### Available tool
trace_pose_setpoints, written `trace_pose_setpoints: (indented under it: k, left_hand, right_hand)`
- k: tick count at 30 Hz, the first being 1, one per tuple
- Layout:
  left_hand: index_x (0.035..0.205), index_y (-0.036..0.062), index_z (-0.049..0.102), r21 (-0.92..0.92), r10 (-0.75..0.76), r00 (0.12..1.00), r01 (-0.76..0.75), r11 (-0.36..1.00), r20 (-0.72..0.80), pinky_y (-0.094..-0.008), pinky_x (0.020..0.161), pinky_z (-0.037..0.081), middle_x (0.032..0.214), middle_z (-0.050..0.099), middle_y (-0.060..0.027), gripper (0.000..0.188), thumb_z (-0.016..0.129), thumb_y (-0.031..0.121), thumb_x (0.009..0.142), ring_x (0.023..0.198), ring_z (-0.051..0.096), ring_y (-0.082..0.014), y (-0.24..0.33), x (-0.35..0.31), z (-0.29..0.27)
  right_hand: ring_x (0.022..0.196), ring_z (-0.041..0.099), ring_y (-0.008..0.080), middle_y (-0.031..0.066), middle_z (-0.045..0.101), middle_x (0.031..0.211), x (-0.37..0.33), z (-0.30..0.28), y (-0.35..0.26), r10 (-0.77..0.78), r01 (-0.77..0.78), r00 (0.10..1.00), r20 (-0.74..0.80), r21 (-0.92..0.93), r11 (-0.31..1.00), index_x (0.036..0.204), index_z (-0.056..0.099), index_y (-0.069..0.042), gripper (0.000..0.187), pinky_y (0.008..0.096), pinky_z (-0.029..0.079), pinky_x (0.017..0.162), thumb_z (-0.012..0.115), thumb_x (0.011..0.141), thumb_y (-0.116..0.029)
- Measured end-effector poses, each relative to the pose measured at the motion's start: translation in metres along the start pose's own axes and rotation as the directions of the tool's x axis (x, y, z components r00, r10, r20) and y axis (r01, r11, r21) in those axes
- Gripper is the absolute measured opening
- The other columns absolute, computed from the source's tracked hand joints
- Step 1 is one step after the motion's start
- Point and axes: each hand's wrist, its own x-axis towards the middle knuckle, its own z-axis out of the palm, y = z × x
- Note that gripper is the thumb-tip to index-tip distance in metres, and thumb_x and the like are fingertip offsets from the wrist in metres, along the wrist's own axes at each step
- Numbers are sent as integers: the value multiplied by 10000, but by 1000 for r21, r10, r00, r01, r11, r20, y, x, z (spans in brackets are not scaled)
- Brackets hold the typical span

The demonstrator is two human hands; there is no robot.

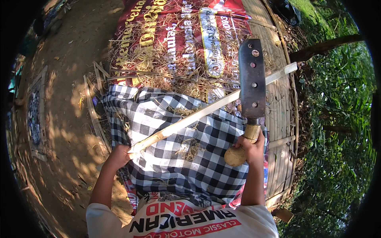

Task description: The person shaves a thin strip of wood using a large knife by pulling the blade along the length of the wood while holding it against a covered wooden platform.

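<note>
My left hand (119,155) is closed round the near end of a long pale bamboo strip (184,122), which slants up to the right. In my right hand (253,150) is the wooden handle of a machete (253,75); its broad dark blade, with several round holes, points away from me. The blade passes in front of the strip toward its far end; whether they touch I cannot tell. A black-and-white checked cloth (170,154) covers my lap, with a tuft of shavings (190,150) on it beneath the strip.
Beyond the cloth lies a red printed banner (158,47) strewn with curly shavings, on a bamboo-slat platform (276,119). Thin bamboo pieces (95,113) lie along its left side. Bare dirt ground (65,99) stretches to the left, and green plants (337,131) grow on the right.
</note>
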Motion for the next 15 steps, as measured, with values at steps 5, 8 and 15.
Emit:
trace_pose_setpoints:
  k: [5,8,15]
  left_hand:
    - [806,-40,641,63,18,997,-13,998,-78,-336,567,436,606,561,-133,592,648,551,827,579,532,-170,-5,-5,0]
    - [718,-39,594,87,66,994,-59,994,-86,-380,537,432,570,523,-188,636,639,589,811,521,543,-276,-3,0,2]
    - [726,-35,601,107,8,998,-1,994,-62,-386,538,429,563,515,-195,599,650,556,814,518,528,-304,21,-3,-8]
  right_hand:
    - [546,592,184,88,574,691,0,-4,0,130,-125,988,77,-69,990,1036,497,5,363,331,530,551,588,691,71]
    - [549,590,166,71,576,691,9,-19,-11,73,-72,997,12,-65,995,992,508,18,322,309,510,525,602,691,87]
    - [580,599,140,47,573,710,-9,-3,6,180,-154,972,154,-165,974,1040,526,23,345,292,512,530,629,715,71]
